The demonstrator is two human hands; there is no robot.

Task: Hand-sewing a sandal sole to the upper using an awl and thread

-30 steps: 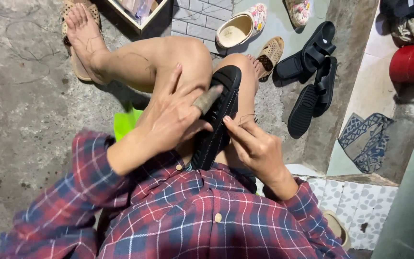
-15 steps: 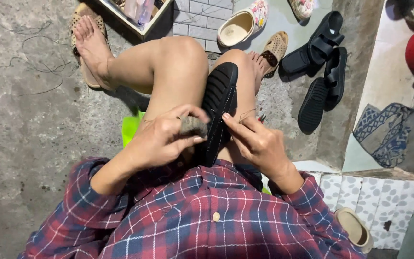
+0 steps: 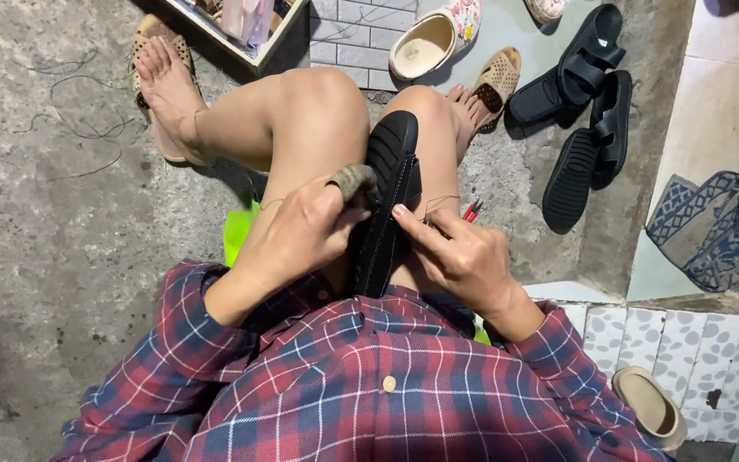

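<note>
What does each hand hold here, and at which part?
The left hand holds a short wooden-handled tool by its handle, against the black shoe. The right hand steadies the shoe at its side edge with the fingers.

I saw both forearms come in from the rolled plaid sleeves and meet over the lap, between the bent bare knees. The left hand [image 3: 301, 235] was curled, knuckles up, fingers and thumb pinched shut around something small at their tips. The right hand [image 3: 464, 261] lay just beside it, wrist bent, its forefinger stretched out toward the left hand and the other fingers folded under. The two hands were close but not touching.
</note>
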